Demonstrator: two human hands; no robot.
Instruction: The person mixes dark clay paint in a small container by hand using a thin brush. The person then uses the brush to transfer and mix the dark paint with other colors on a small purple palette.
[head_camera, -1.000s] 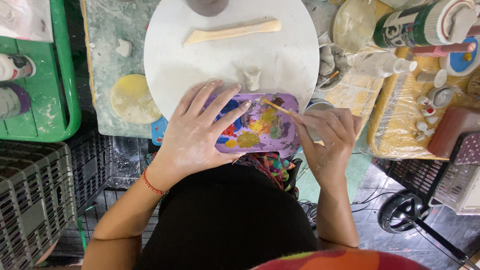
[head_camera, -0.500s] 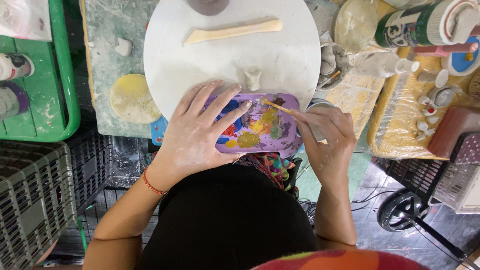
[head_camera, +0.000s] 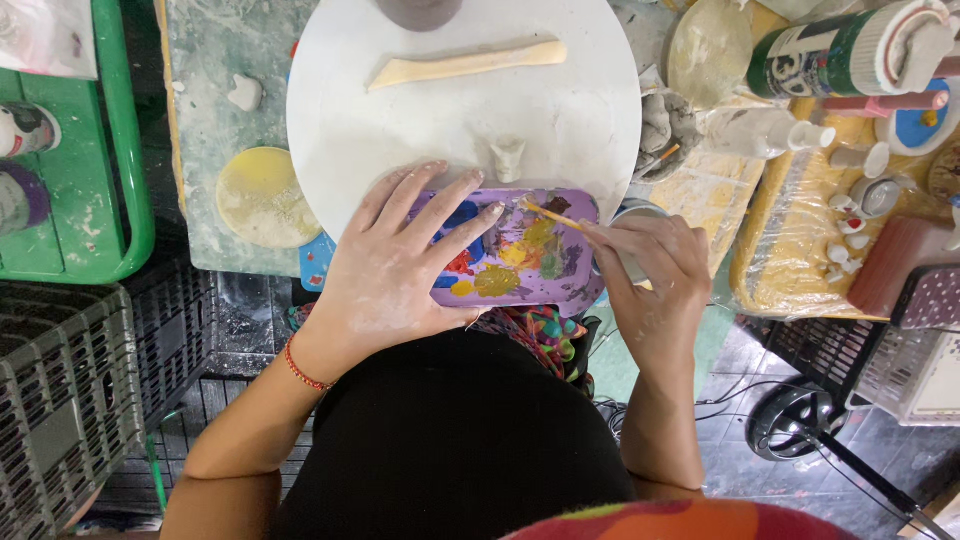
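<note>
My left hand (head_camera: 395, 265) lies flat with fingers spread on the left part of a purple paint palette (head_camera: 560, 275), which carries yellow, red, blue and green blobs of paint. My right hand (head_camera: 655, 270) is shut on a thin paintbrush (head_camera: 555, 217) whose tip touches the palette's upper middle. Just beyond the palette lies a round white board (head_camera: 450, 110) with a small clay piece (head_camera: 508, 157) near its front edge and a long pale wooden modelling tool (head_camera: 465, 65) farther back.
A yellow disc (head_camera: 262, 197) lies on the stained slab at left, beside a green tray (head_camera: 95, 160). Paint bottles (head_camera: 835, 50), small white pots and a plastic-wrapped yellow board (head_camera: 800, 240) crowd the right. Grey crates (head_camera: 60, 390) stand at lower left, a wheeled stand at lower right.
The brush tip has moved slightly leftward across the palette's top. My left hand has stayed flat on the palette.
</note>
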